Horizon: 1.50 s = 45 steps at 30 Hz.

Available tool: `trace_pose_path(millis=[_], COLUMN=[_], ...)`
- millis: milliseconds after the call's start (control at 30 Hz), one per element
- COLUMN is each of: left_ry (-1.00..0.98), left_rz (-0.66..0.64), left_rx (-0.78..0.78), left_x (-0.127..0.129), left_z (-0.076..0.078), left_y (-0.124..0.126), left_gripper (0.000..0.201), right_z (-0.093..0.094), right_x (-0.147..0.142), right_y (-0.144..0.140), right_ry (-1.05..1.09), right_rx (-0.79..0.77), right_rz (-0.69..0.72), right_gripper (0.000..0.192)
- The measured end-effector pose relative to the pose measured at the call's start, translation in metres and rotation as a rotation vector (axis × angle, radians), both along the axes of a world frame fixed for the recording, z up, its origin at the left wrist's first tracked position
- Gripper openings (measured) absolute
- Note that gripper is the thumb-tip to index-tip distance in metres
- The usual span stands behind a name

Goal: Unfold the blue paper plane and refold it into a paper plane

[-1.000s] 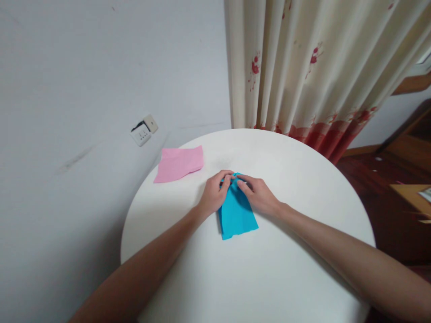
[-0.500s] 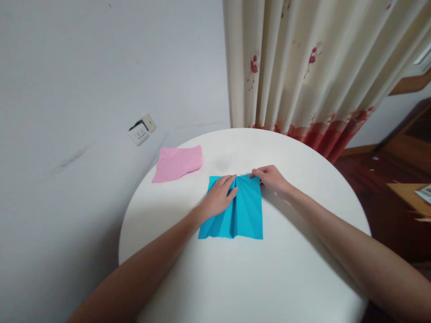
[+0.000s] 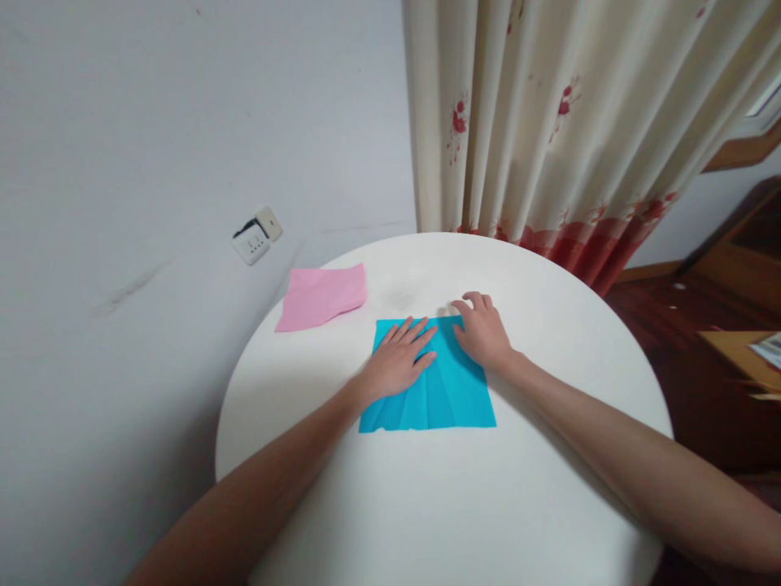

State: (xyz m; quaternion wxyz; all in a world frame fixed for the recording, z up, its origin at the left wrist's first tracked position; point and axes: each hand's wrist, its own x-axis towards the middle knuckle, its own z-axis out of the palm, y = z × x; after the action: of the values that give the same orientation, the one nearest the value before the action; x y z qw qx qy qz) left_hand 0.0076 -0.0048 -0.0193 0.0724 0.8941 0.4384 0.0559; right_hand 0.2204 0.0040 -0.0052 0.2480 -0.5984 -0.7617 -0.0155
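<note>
A creased sheet of blue paper lies nearly flat on the white round table. My left hand rests on its left half, fingers spread and pressing down. Over the upper right corner of the sheet is my right hand, fingers apart and slightly curled, holding nothing; whether its fingertips touch the paper I cannot tell. Faint fold lines run down the sheet from under my left hand. Part of the sheet's left side and its upper right corner are hidden by my hands.
Pink paper lies at the far left of the round table. A wall with a socket borders the table on the left. Behind it hangs a cream and red curtain. A wooden surface stands at the right.
The raised fold in the middle of the blue paper has flattened, and its right edge has spread rightward. My right hand has let go of the top edge. My left hand's fingers have spread.
</note>
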Motion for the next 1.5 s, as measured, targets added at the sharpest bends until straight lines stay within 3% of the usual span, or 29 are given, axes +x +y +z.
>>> trace_pose_path(millis=[100, 200, 267, 400, 1500], left_ry=[0.010, 0.019, 0.025, 0.027, -0.014], left_rz=[0.014, 0.045, 0.069, 0.078, 0.062], left_rx=[0.025, 0.041, 0.042, 0.046, -0.011], left_x=[0.001, 0.002, 0.002, 0.001, 0.003], left_z=[-0.001, -0.003, -0.005, -0.006, 0.000], left_y=[0.000, 0.000, 0.001, 0.002, 0.005], left_gripper=[0.061, 0.061, 0.061, 0.061, 0.060], right_z=[0.003, -0.004, -0.013, -0.022, -0.024], right_x=[-0.020, -0.034, -0.037, -0.034, -0.022], right_y=[-0.015, -0.024, -0.025, -0.021, -0.010], right_ry=[-0.060, -0.067, -0.064, -0.103, -0.171], right_rx=[0.108, 0.009, -0.095, -0.184, -0.186], right_rz=[0.098, 0.258, 0.293, 0.278, 0.240], right_gripper=[0.043, 0.052, 0.056, 0.056, 0.057])
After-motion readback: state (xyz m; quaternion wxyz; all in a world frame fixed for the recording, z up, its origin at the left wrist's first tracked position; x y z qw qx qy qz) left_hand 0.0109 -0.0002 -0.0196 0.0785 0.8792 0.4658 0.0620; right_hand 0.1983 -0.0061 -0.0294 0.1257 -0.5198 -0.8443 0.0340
